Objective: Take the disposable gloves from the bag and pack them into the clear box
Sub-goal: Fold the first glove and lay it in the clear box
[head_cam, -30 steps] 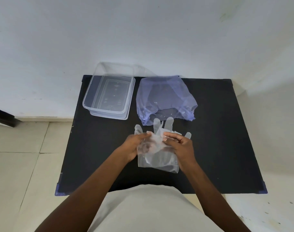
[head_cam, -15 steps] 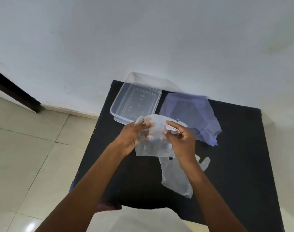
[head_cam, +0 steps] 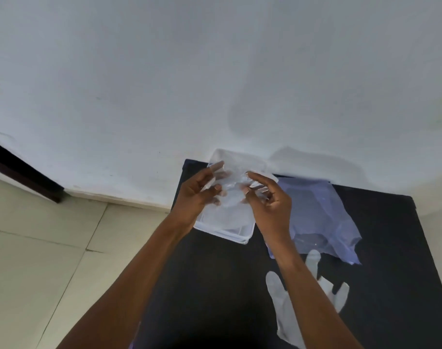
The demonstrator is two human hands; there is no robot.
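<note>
Both hands hover over the clear box (head_cam: 242, 238) at the table's back left. My left hand (head_cam: 198, 195) and my right hand (head_cam: 270, 201) pinch a crumpled translucent glove (head_cam: 231, 195) between their fingertips, just above the box's opening. The pale blue bag (head_cam: 320, 217) lies flat to the right of the box. Another clear glove (head_cam: 288, 311) lies spread on the table nearer to me, partly hidden by my right forearm.
The black table (head_cam: 214, 285) stands against a white wall (head_cam: 214, 71). Tiled floor (head_cam: 38, 260) lies to the left of the table, and a dark bar (head_cam: 20, 170) runs along the wall at far left.
Both hands have carried the glove away from me and to the left, from in front of the box to above its opening. The view has swung left and tilted.
</note>
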